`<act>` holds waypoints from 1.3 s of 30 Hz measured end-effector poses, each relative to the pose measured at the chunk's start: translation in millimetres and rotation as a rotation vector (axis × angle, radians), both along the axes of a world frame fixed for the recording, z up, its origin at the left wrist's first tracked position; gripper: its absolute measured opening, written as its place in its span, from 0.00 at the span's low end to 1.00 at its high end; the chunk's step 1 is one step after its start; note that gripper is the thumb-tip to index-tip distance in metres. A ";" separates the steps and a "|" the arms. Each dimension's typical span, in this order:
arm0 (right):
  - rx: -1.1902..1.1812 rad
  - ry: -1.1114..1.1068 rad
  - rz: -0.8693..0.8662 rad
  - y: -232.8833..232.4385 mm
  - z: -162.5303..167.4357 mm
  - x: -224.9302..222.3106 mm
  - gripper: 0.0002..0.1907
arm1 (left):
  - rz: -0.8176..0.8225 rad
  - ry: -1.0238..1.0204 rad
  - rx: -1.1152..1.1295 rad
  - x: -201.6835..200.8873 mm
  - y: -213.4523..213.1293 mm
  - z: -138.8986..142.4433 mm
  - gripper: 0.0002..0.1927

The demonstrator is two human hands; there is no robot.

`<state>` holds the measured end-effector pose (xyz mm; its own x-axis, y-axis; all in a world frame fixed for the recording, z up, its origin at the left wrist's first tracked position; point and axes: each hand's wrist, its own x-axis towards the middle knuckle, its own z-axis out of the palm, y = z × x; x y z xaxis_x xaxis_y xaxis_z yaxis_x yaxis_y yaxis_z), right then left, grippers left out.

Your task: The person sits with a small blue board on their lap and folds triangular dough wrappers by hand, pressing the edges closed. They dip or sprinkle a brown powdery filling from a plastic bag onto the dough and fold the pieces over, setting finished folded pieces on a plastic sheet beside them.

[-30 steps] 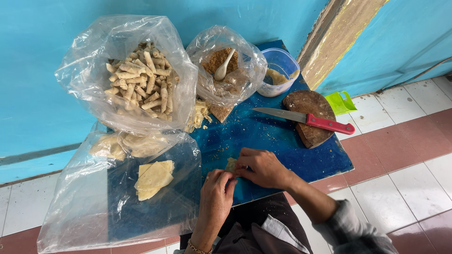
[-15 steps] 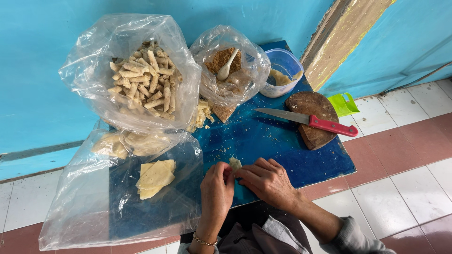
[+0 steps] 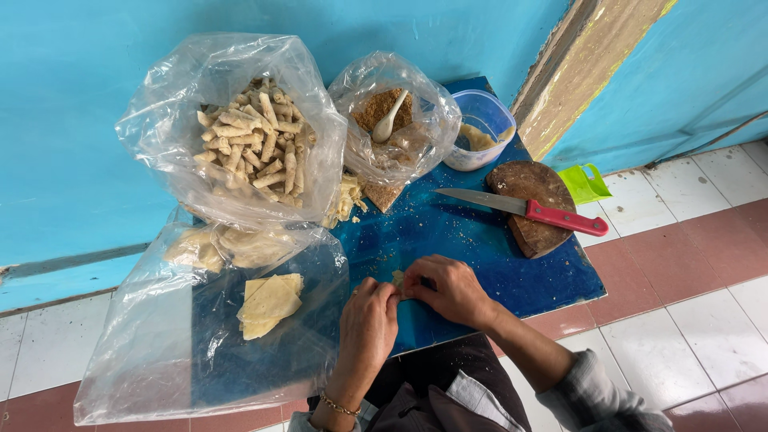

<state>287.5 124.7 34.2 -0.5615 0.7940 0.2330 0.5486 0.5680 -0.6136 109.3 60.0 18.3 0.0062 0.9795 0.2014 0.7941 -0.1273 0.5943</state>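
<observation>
Blue board (image 3: 480,248), crumb-speckled, lies on a tiled floor (image 3: 680,320) against a turquoise wall (image 3: 72,120). Small pale wrapper piece (image 3: 398,280) sits at the board's near edge, mostly hidden by fingers. Left hand (image 3: 368,324) and right hand (image 3: 448,288) meet over it, fingers curled, pinching it. Red-handled knife (image 3: 520,210) rests on a round wooden block (image 3: 534,232), well apart.

blue board (image 3: 480,240), red-handled knife (image 3: 524,210), green scoop (image 3: 584,184), brown filling (image 3: 384,108)
</observation>
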 end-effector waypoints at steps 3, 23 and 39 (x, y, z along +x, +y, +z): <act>0.280 -0.035 0.016 -16.6 -0.7 1.5 0.07 | 0.016 -0.008 -0.101 -2.6 6.8 4.0 0.04; 0.398 -0.058 0.026 -13.3 4.2 -3.3 0.06 | 0.002 0.002 0.012 -2.7 4.4 -6.8 0.05; 0.430 -0.088 0.042 -3.4 0.3 -3.5 0.12 | -0.020 0.120 0.080 -1.7 11.4 -16.4 0.06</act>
